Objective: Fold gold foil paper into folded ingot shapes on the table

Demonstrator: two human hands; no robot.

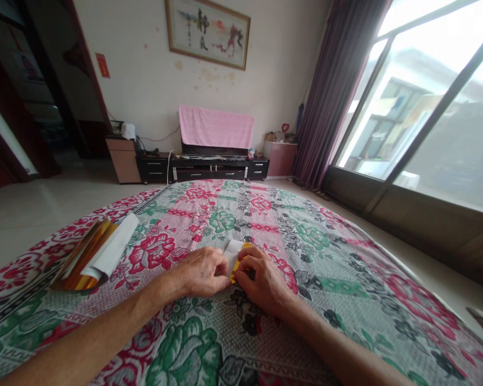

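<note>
Head view: left hand (206,272) and right hand (264,277), both curled, pinch white-and-gold paper (234,247).

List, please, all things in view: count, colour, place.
Small sheet: one, white and gold, centre
Sheet pile: one, gold and white, near left
Tablecloth: one, multicoloured floral, foreground
Draped cloth: one, pink, beyond tablecloth
Low cabinet: one, black, below draped cloth
Side cabinets: two, pinkish, either side
Framed picture: one, whitish, wall
Wall strip: one, red, left
Curtain: one, purple, right
Window: one, grey-framed, far right
Left hand: one, bare, sheet's left
Right hand: one, bare, sheet's right
</note>
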